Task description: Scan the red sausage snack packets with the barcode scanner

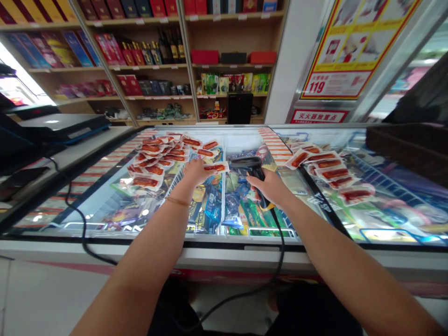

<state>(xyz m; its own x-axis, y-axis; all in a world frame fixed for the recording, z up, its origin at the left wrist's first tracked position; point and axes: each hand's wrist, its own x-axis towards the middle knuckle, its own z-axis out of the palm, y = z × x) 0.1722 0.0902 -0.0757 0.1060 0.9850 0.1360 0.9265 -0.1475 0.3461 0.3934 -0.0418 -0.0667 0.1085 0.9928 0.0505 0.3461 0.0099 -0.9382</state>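
My left hand (196, 172) is closed on the end of a small clear pack with a reddish-brown sausage (217, 167) inside. My right hand (273, 185) grips a black barcode scanner (247, 162) by its handle, its head turned left toward the pack. Both hands are above the glass top of a chest freezer (224, 249). To the left of my left hand lies a loose heap of similar sausage packs (152, 149). Right of the scanner, more sausage packs (331, 163) lie in an overlapping row on the glass.
A black cable (280, 252) hangs from the scanner across the freezer's front edge. Bagged goods (210, 210) show through the glass. A dark brown tray (406, 149) stands at right, and a flat device (66, 126) on the left counter. Stocked shelves (150, 67) line the back.
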